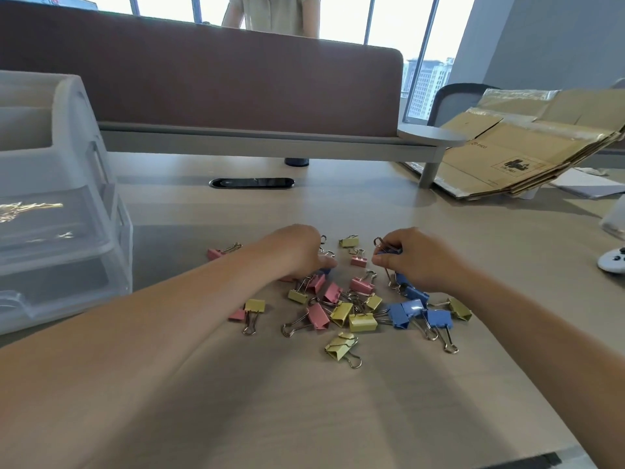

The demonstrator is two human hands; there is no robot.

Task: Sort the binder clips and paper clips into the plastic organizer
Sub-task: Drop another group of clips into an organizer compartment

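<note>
Binder clips: the pink, yellow and blue folded-metal binder clips [362, 322] under my hands have a matt painted coat.
Clip handles: the thin bare wire handles [293, 328] look like shiny silvery metal.
Organizer: the translucent frosted plastic drawer organizer [67, 211] is smooth, with a soft sheen.
Paper clips: the gold-coloured paper clips [23, 211] glint like metal through a drawer front.
Desk: the pale beige desk top [304, 401] looks smooth and matt, wood-like laminate.
Divider: the brown desk divider panel [216, 76] looks like matt cloth.
Boxes: the flattened brown cardboard boxes [527, 154] are matt paperboard with glossy tape strips.
</note>
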